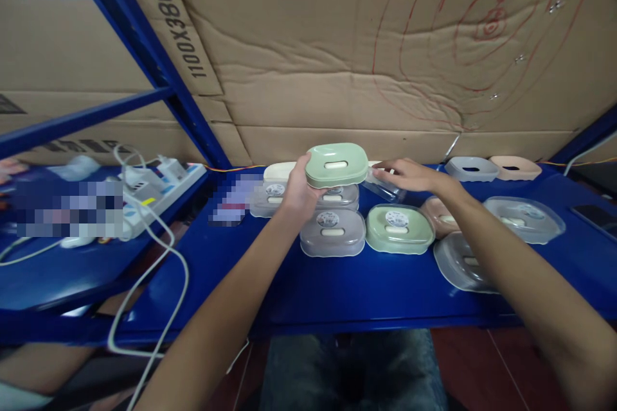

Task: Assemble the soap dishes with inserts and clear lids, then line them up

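Observation:
My left hand (301, 189) is closed around the left end of a pale green oval plastic box (337, 170), raised above the table. A small cream piece sits in the slot on its upper face. To its right, my right hand (405, 174) has its fingers curled onto a clear plastic lid (385, 189) near the back of the table; the fingers partly cover the lid. Below the hands stand a grey box with a clear lid (332, 241) and a green one with a clear lid (400, 237), each bearing a round label.
More lidded boxes stand right, including a pink one (438, 218) and a clear-covered one (527, 221). A grey slotted piece (472, 169) and a peach one (515, 168) lie behind. Left are a power strip (164, 196), white cable (180, 270) and blue frame post (193, 122).

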Demonstrator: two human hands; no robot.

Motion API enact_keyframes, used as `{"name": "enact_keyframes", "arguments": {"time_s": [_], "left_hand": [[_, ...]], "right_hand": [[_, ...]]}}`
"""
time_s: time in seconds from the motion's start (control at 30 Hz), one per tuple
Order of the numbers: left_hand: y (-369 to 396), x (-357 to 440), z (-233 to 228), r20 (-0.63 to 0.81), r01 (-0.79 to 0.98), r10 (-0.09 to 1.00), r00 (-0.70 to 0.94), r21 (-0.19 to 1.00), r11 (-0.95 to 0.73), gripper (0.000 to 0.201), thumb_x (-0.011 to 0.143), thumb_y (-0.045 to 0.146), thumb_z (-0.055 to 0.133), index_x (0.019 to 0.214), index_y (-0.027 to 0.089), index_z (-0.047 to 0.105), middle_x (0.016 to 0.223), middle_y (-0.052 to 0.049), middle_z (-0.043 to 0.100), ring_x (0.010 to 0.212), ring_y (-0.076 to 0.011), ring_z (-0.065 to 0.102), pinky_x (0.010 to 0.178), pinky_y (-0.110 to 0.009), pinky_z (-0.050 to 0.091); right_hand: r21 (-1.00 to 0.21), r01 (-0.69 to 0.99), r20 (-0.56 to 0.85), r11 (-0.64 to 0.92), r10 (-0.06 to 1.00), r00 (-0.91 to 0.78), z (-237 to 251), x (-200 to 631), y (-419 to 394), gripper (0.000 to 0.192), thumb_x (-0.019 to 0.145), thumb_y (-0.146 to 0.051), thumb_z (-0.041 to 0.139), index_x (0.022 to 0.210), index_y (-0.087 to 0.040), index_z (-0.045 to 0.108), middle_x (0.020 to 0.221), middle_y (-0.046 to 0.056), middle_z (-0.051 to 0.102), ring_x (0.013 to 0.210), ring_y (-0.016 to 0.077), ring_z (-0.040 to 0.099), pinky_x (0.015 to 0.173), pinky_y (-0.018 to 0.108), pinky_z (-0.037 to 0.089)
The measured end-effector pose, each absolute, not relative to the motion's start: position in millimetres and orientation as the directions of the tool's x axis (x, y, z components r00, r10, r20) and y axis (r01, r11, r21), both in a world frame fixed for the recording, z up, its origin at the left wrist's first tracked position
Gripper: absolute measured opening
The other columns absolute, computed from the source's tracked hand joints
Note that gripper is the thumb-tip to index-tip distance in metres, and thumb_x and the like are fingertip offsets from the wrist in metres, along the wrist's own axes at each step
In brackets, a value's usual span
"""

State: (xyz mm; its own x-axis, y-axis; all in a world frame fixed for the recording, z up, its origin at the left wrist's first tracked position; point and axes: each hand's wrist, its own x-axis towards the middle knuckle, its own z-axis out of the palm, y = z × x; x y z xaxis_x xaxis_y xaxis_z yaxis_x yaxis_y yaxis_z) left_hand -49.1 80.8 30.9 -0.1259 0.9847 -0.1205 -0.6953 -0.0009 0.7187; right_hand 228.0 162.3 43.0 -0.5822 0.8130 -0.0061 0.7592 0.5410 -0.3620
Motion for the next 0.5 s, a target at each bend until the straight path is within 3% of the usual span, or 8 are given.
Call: {"name": "enact_keyframes", "arguments": {"time_s": [0.1, 0.27, 0.5], "left_hand": [[80.4, -48.6, 29.7, -0.120, -0.688, 0.985, -0.127, 0.726, 0.000, 0.041, 0.106, 0.033, 0.062, 0.145, 0.024, 0.070, 0.123, -0.008, 0.085, 0.126, -0.0279, 0.078, 0.104, -0.043, 0.066], [79.3, -46.8, 30.4, -0.122, -0.676, 0.983, -0.138, 0.737, -0.003, 0.038, 0.107, 0.034, 0.061, 0.142, 0.022, 0.072, 0.124, -0.008, 0.085, 0.124, -0.0265, 0.078, 0.106, -0.042, 0.064], [79.7, -45.7, 30.9, -0.128, -0.661, 0.981, -0.144, 0.751, 0.001, 0.031, 0.109, 0.033, 0.058, 0.131, 0.020, 0.075, 0.117, -0.009, 0.085, 0.120, -0.0265, 0.077, 0.104, -0.040, 0.064]], "right_hand": [[-0.369, 0.749, -0.017, 0.549, 0.802, -0.597, 44.0, 225.0, 160.7, 0.091, 0.099, -0.094, 0.037, 0.145, -0.025, 0.076, 0.124, 0.013, 0.084, 0.114, 0.0354, 0.078, 0.103, 0.048, 0.058], [-0.397, 0.726, -0.053, 0.562, 0.775, -0.629, 48.7, 224.0, 157.7, 0.091, 0.081, -0.091, 0.071, 0.144, -0.026, 0.076, 0.119, 0.007, 0.086, 0.104, 0.0327, 0.079, 0.091, 0.041, 0.060], [-0.408, 0.767, -0.035, 0.496, 0.831, -0.556, 54.3, 227.1, 155.5, 0.090, 0.084, -0.087, 0.072, 0.155, -0.031, 0.071, 0.140, 0.007, 0.080, 0.125, 0.0386, 0.076, 0.110, 0.051, 0.060]]}}
